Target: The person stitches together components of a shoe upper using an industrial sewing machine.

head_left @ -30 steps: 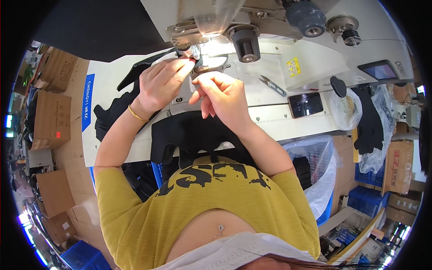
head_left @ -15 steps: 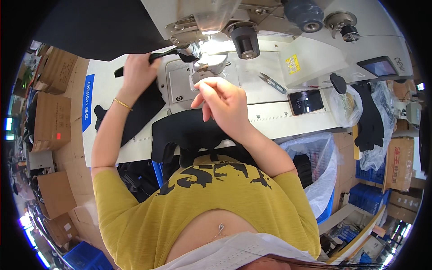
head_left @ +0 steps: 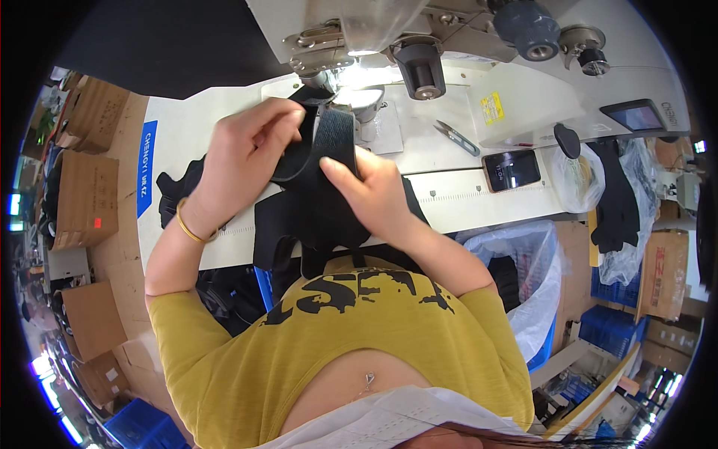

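Observation:
A black fabric piece (head_left: 336, 138) with a ribbed band is raised in a curve in front of the sewing machine's needle area (head_left: 320, 78). On its right side, my right hand (head_left: 378, 196) grips the band, thumb on top and fingers behind. My left hand (head_left: 243, 153) is closed at the left side of the same fabric, its fingertips pinched together; the fabric between them is partly hidden. Fabric also runs up toward the presser foot. Below my hands, more black cloth (head_left: 277, 228) hangs over the table's front edge, and another dark piece (head_left: 183, 183) lies beside my left wrist.
Thread snips (head_left: 456, 138) and a phone (head_left: 511, 170) lie on the white machine table (head_left: 449, 187) to the right. Past them are a clear plastic bag (head_left: 576, 179) and black cut pieces (head_left: 617, 194). A plastic-lined bin (head_left: 535, 277) stands at my right.
My left hand has come back from the needle area toward me and to the right. My right hand, empty before, now grips the black fabric, which is lifted and curved.

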`<state>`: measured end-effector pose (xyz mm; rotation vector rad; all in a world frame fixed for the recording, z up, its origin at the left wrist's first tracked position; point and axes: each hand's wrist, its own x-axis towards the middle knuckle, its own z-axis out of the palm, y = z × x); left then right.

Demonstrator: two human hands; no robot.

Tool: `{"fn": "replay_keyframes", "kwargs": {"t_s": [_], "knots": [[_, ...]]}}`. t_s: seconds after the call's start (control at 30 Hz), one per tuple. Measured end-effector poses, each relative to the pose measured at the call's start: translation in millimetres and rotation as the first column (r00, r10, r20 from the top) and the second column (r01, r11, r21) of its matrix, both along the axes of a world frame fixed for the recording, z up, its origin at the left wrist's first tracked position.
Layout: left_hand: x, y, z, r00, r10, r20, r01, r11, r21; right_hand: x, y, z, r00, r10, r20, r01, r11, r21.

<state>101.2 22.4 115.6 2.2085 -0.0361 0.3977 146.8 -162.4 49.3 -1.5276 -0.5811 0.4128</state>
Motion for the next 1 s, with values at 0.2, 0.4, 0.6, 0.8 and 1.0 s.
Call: {"fn": "replay_keyframes", "kwargs": {"t_s": [0.2, 0.4, 0.6, 0.8, 1.0], "knots": [[42.7, 13.4, -5.1, 0.948, -0.115, -0.298, 0.012, 0.944, -0.329, 26.9, 15.2, 1.9, 0.915, 0.227, -0.335, -0.147, 0.958, 0.248], [44.0, 9.7, -6.9, 0.97, -0.066, -0.232, -0.031, 0.919, -0.392, 22.7, 21.9, -0.6, 0.901, 0.243, -0.359, -0.11, 0.93, 0.351], [45.1, 6.5, -4.1, 0.978, -0.07, -0.199, -0.021, 0.906, -0.423, 24.3, 25.4, -0.9, 0.897, 0.25, -0.364, -0.085, 0.906, 0.414], [46.0, 5.4, -6.3, 0.986, -0.049, -0.157, -0.023, 0.905, -0.426, 28.4, 21.2, -0.5, 0.879, 0.265, -0.396, -0.096, 0.912, 0.399], [-6.7, -4.1, -29.1, 0.804, -0.151, 0.575, -0.229, 0.813, 0.535, 4.8, -19.8, 15.0, 0.966, 0.025, -0.256, 0.016, 0.987, 0.157]]}}
